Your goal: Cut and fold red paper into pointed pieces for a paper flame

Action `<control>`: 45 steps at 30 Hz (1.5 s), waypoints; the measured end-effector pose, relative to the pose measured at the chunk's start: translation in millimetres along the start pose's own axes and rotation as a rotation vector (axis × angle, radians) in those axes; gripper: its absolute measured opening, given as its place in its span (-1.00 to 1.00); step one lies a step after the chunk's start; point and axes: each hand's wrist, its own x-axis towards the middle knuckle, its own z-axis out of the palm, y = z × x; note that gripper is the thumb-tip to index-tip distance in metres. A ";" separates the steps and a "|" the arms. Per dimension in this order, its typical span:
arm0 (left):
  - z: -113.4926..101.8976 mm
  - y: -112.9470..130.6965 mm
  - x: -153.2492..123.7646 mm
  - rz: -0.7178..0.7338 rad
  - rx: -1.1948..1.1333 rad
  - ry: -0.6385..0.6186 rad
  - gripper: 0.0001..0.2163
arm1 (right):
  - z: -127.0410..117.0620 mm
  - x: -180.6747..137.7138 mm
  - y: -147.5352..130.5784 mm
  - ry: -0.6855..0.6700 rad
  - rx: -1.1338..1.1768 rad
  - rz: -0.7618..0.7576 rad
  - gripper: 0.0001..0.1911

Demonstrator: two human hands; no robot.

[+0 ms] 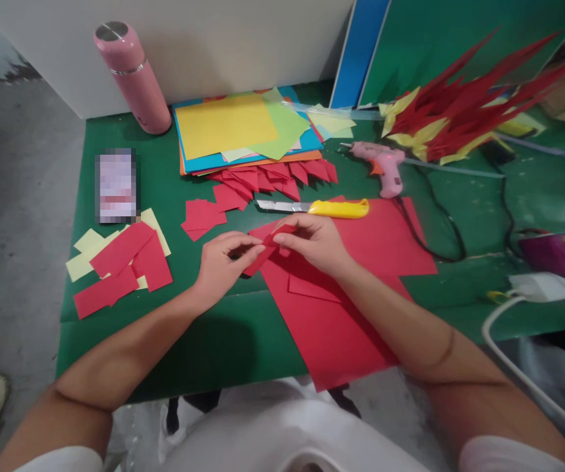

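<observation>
Both my hands meet over the middle of the green table. My left hand and my right hand pinch a small red paper piece between their fingertips, folding it. Under my right forearm lies a large red paper sheet. A yellow-handled utility knife rests just beyond my right hand. A row of folded red paper pieces lies behind it, with small red squares to their left.
Red and pale yellow paper strips lie at the left. A stack of coloured paper, a pink bottle, a pink glue gun with its cable, a red-yellow paper spray and a white cable surround the work spot.
</observation>
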 end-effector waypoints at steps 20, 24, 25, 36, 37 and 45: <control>1.0 -2.3 0.5 -0.078 -0.230 -0.019 -0.86 | -1.8 3.0 4.8 0.053 0.086 -0.110 -0.68; 0.1 -1.7 0.8 0.016 -0.152 0.010 -0.95 | -2.4 3.3 5.6 0.066 0.083 -0.117 -0.66; -0.7 -1.6 0.9 0.049 -0.116 0.006 -0.96 | -2.7 3.4 5.8 0.067 0.084 -0.116 -0.65; -4.0 -3.6 1.1 0.242 0.108 -0.044 -0.83 | -5.5 4.7 7.5 0.056 0.071 -0.099 -0.66; -3.7 -3.4 1.1 0.248 0.114 -0.041 -0.84 | -5.4 4.8 7.2 0.056 0.075 -0.094 -0.66; -3.2 -3.6 0.2 0.313 0.167 -0.030 -0.84 | -4.4 4.2 3.0 0.136 0.087 -0.023 -0.61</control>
